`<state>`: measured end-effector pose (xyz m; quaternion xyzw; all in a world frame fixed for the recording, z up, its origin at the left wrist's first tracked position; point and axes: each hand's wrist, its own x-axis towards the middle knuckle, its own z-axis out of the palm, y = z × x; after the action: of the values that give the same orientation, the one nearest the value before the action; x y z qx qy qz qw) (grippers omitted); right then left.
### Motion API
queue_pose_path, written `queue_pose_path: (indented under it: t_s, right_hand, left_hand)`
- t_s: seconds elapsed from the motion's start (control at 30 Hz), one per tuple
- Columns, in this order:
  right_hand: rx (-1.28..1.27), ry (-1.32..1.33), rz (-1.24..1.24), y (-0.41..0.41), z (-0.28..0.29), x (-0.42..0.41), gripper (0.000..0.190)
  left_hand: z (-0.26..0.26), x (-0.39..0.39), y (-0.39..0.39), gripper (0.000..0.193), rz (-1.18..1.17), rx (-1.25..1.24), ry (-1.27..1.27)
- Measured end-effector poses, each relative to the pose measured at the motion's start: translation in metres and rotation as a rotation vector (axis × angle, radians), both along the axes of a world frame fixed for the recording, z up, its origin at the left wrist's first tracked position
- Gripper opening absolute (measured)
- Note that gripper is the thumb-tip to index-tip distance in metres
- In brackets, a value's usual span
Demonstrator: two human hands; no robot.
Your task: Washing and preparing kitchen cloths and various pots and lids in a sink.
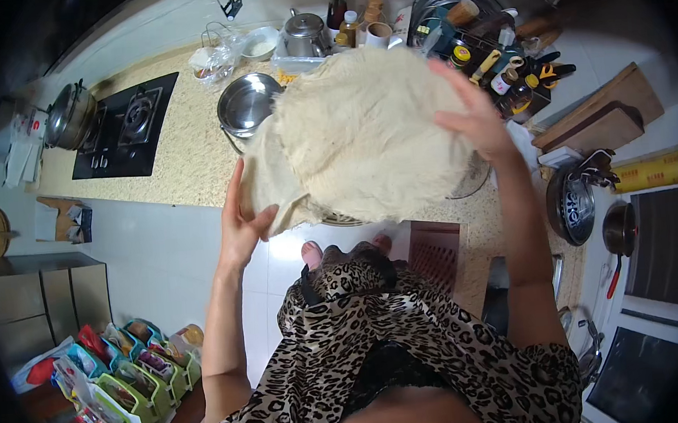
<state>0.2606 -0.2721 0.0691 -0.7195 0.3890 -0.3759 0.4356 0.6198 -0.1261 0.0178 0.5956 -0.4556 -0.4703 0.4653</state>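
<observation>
A large cream-coloured cloth with frayed edges is spread between my two hands above the counter. My left hand pinches its lower left corner, where a fold hangs, between thumb and fingers. At the cloth's upper right edge is my right hand, fingers and thumb apart on its rim; its grip there is partly hidden. Under the cloth's lower edge a bit of a round rack or basket shows. A shiny steel pot stands just left of the cloth.
Behind are a steel kettle, a white bowl and several bottles. A black gas hob with a lidded pot lies left. Cutting boards lean at the right; a glass-lidded pan stands near them.
</observation>
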Motion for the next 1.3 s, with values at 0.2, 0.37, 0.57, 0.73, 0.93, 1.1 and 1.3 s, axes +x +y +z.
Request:
queue_pose_path:
  t_s: [0.2,0.37,0.57,0.73,0.93,1.1,1.3]
  right_hand:
    - [-0.063,0.433,-0.266,0.013,-0.057,-0.007,0.076]
    - [-0.510,0.574,-0.420,0.041,-0.055,0.013,0.047]
    - [-0.462,0.448,0.142,0.111,-0.051,0.065,0.026]
    - [-0.385,0.384,0.230,0.104,-0.073,0.056,0.020]
    - [-0.130,0.025,0.322,0.110,-0.057,0.053,0.014]
    - [-0.145,0.008,0.178,0.082,-0.049,0.032,0.018]
    - [0.106,0.036,-0.450,-0.039,-0.106,-0.002,0.044]
  left_hand:
    - [-0.005,0.005,0.014,0.085,0.050,0.067,-0.033]
    - [-0.016,0.001,0.019,0.085,0.194,-0.010,0.132]
    - [-0.021,-0.026,0.046,0.087,0.358,0.126,0.165]
    - [0.004,-0.038,0.043,0.085,0.414,0.213,0.334]
    - [-0.011,-0.039,0.066,0.087,0.386,0.410,0.603]
    - [-0.049,-0.019,0.068,0.106,0.226,0.581,0.470]
    - [-0.051,-0.018,-0.004,0.077,0.226,0.391,0.558]
